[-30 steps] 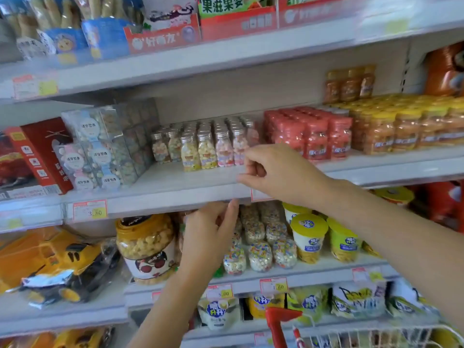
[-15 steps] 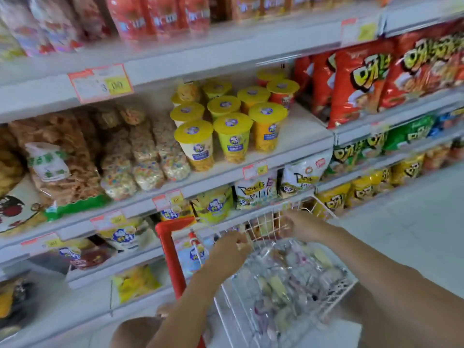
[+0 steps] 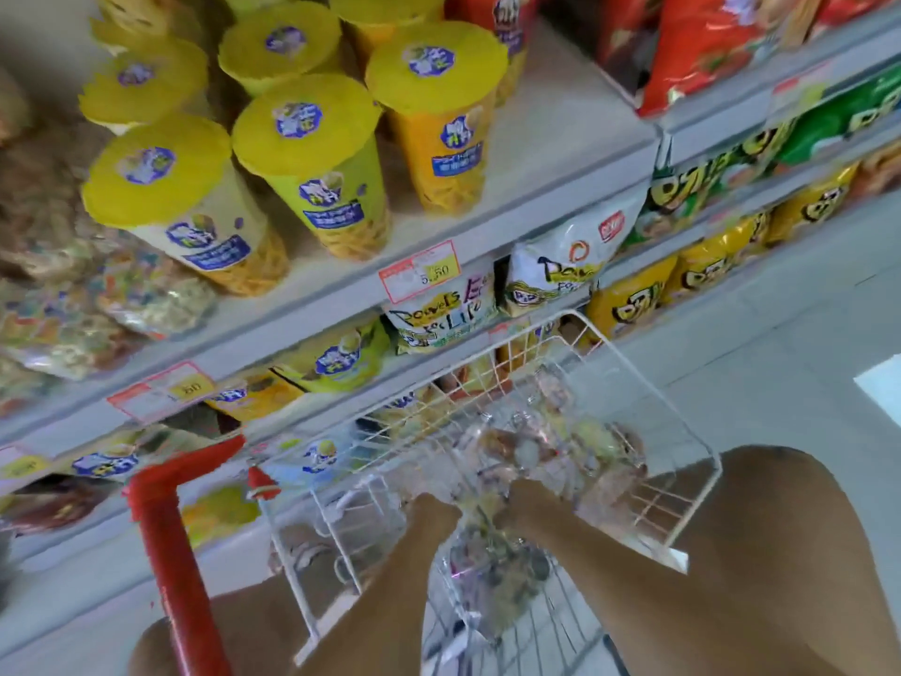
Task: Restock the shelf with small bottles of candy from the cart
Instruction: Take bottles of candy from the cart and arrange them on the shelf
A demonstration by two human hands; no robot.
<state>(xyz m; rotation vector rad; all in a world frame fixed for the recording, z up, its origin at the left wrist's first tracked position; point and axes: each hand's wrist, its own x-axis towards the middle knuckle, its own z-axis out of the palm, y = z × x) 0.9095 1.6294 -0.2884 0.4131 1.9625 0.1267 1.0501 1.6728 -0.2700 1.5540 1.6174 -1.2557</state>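
Observation:
A white wire cart basket (image 3: 702, 446) with a red handle (image 3: 170, 544) stands against the lower shelves. Inside lies a blurred heap of small clear candy bottles (image 3: 546, 446). Both my hands are down in the basket, side by side among the bottles. My left hand (image 3: 431, 517) and my right hand (image 3: 524, 505) are curled, and the blur hides whether either one holds a bottle. The shelf of small bottles from a moment ago lies outside the frame.
Yellow-lidded snack cups (image 3: 312, 153) stand on the shelf (image 3: 551, 187) above the cart, with bags of coloured cereal (image 3: 97, 309) to their left. Snack bags (image 3: 551, 270) fill the lower shelves. Red chip bags (image 3: 692, 46) sit upper right. Grey floor (image 3: 804, 344) lies to the right.
My view has dropped from the bottle shelf to the cart. Both hands left the shelf edge, came down, and have gone from the basket's rim into the heap of bottles.

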